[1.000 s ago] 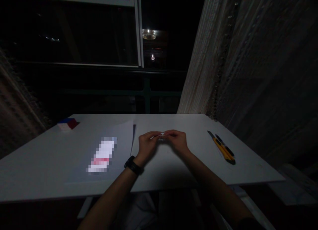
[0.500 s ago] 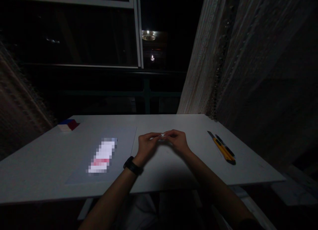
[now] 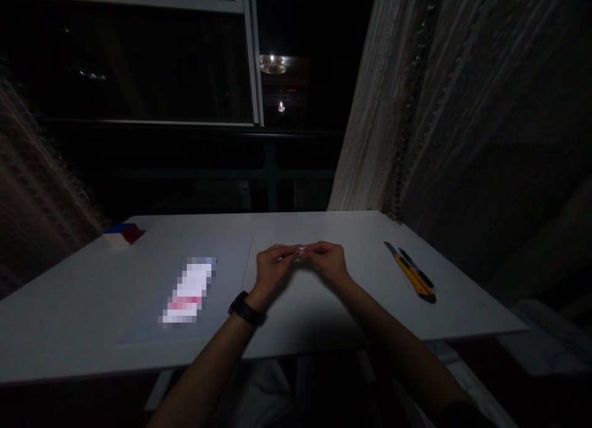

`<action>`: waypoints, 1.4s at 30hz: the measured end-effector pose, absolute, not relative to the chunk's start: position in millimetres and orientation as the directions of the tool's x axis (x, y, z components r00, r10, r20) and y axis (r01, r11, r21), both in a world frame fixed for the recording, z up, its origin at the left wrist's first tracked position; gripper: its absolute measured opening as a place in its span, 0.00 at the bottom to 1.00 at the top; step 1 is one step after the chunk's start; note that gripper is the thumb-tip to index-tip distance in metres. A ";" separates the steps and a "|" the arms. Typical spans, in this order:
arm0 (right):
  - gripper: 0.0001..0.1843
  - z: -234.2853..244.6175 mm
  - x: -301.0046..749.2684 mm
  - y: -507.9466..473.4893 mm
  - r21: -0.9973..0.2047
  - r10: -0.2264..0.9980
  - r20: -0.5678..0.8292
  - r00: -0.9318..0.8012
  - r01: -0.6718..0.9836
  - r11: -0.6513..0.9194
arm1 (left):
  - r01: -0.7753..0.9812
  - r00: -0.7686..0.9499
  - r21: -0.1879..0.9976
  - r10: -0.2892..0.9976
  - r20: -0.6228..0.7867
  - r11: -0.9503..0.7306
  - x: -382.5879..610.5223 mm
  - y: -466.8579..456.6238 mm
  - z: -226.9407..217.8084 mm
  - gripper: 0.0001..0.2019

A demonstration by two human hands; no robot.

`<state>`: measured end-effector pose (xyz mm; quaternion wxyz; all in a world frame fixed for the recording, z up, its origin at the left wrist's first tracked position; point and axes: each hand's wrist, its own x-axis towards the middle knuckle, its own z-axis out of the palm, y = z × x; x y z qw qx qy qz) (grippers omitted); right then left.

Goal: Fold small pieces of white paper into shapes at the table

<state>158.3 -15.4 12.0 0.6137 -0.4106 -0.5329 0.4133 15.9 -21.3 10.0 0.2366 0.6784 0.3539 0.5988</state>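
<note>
Just above the middle of the white table (image 3: 287,329), my left hand (image 3: 274,264) and my right hand (image 3: 330,261) meet at their fingertips. Pinched between them is a small piece of white paper (image 3: 302,250), mostly covered by my fingers. Both hands are closed on it, the left from one side and the right from the other. A black watch (image 3: 247,309) is on my left wrist. The paper's exact shape cannot be made out in the dim light.
A lit phone (image 3: 189,290), its screen blurred out, lies on a paper sheet (image 3: 231,280) at the left. A coloured cube (image 3: 124,234) sits at the far left corner. To the right lie a yellow utility knife (image 3: 413,277) and a dark pen (image 3: 416,267). Curtains (image 3: 365,107) hang behind.
My hands stay almost in place, fingers still pinching the paper; less of its white shows now. The whole view has shifted slightly.
</note>
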 end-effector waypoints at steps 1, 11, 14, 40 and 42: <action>0.10 12.5 158.5 -15.3 -0.942 0.943 0.319 0.098 -0.077 0.327 | 0.188 0.057 0.745 0.765 0.642 -0.640 15.7 -21.1 10.1 0.05; 0.09 7.3 161.7 -11.2 -0.910 0.911 0.404 0.089 -0.062 0.410 | 0.246 0.115 0.784 0.820 0.561 -0.570 10.8 -21.1 11.0 0.20; 0.09 4.2 162.0 -9.8 -0.903 0.904 0.415 0.099 -0.081 0.423 | 0.250 0.145 0.773 0.812 0.566 -0.583 12.3 -22.9 10.9 0.18; 0.09 3.3 160.3 -15.6 -0.843 0.836 0.539 0.104 0.058 0.536 | 0.116 0.055 0.880 0.888 0.457 -0.460 20.8 -22.7 9.3 0.13; 0.10 4.1 160.4 -16.8 -0.852 0.847 0.522 0.102 0.033 0.522 | 0.103 0.066 0.886 0.892 0.447 -0.452 20.4 -22.3 7.7 0.12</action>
